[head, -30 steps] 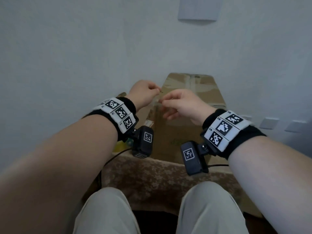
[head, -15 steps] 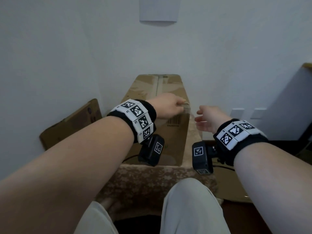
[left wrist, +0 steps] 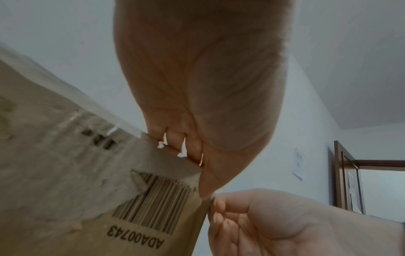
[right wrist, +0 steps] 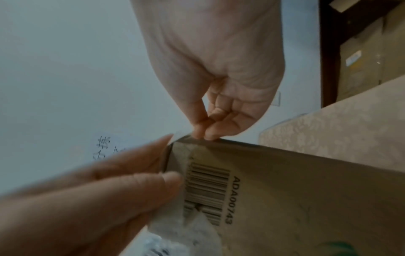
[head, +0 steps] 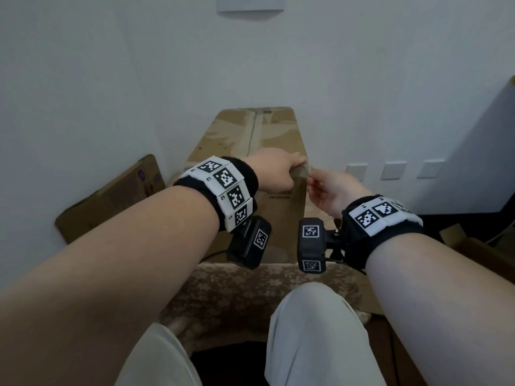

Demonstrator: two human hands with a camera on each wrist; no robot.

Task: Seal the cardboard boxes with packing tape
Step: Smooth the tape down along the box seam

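Observation:
A tall cardboard box (head: pixel 250 135) stands against the wall, with tape running along its top seam. My left hand (head: pixel 295 167) grips the box's near right top corner. Its fingers curl over the top edge (left wrist: pixel 175 143), and its thumb (right wrist: pixel 171 178) presses the front face beside the barcode. My right hand (head: pixel 313 178) is just right of that corner and pinches the loose end of the clear packing tape (head: pixel 303 171) between thumb and fingertips (right wrist: pixel 203 133). Wrinkled clear tape (right wrist: pixel 175 230) lies over the box's front face (left wrist: pixel 54 190). No tape roll shows.
A flattened carton (head: pixel 111 201) leans on the wall at the left. The box stands on a patterned brown cloth (head: pixel 250 291) in front of my knees (head: pixel 315 330). Wall switches (head: pixel 393 169) and a white panel (head: pixel 473 151) are to the right, with more cardboard (head: pixel 468 246) below.
A second ago both hands pinched something together in front of the box. The left hand then went to the box's near right corner, and the right hand has now closed in on the tape end there.

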